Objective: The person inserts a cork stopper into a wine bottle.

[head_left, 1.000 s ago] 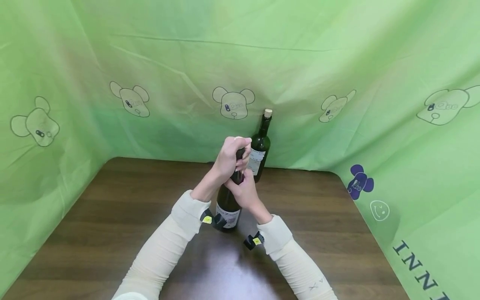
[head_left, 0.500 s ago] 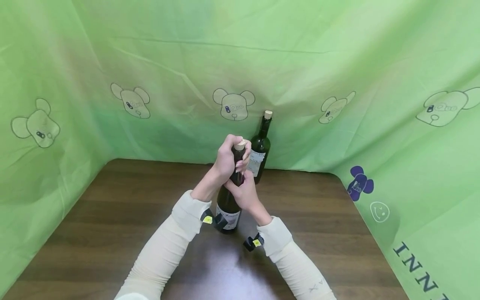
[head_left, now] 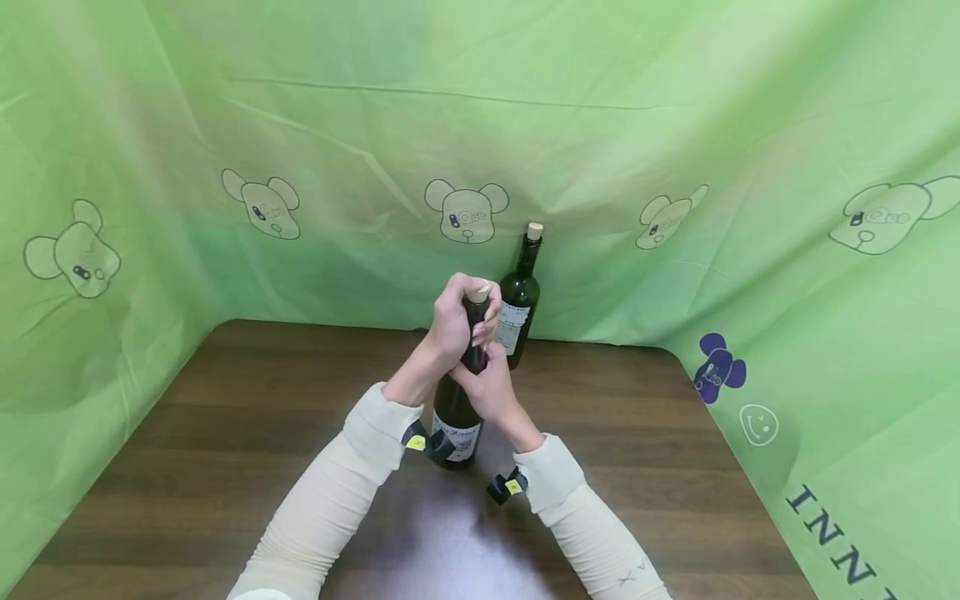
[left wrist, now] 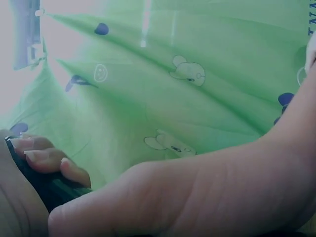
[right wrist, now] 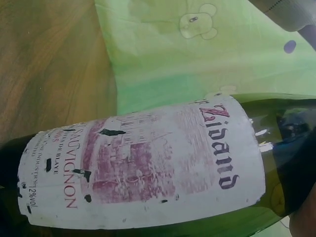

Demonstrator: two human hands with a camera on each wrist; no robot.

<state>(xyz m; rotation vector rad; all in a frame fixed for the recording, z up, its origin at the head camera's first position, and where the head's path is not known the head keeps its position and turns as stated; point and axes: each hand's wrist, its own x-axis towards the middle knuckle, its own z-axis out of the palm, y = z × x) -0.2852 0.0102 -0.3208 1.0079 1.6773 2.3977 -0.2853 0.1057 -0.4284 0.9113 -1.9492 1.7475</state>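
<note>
In the head view a dark green wine bottle (head_left: 454, 404) stands nearly upright on the wooden table, a cork (head_left: 478, 294) in its mouth. My left hand (head_left: 452, 323) grips the top of its neck, the thumb up by the cork and fingers wrapped round the far side. Lower on the neck, near the shoulder, my right hand (head_left: 491, 385) holds the same bottle. The left wrist view shows fingertips (left wrist: 44, 157) curled against the dark neck (left wrist: 54, 187). Filling the right wrist view is the bottle's worn white label (right wrist: 148, 163).
A second corked green wine bottle (head_left: 519, 298) stands behind at the table's back edge, partly hidden by my hands. The brown wooden table (head_left: 645, 467) is bounded by green printed cloth (head_left: 360, 150) at the back and sides.
My left thumb and fingers have shifted from over the bottle's top, so the cork now shows. The right hand keeps its hold, and both bottles stay in place.
</note>
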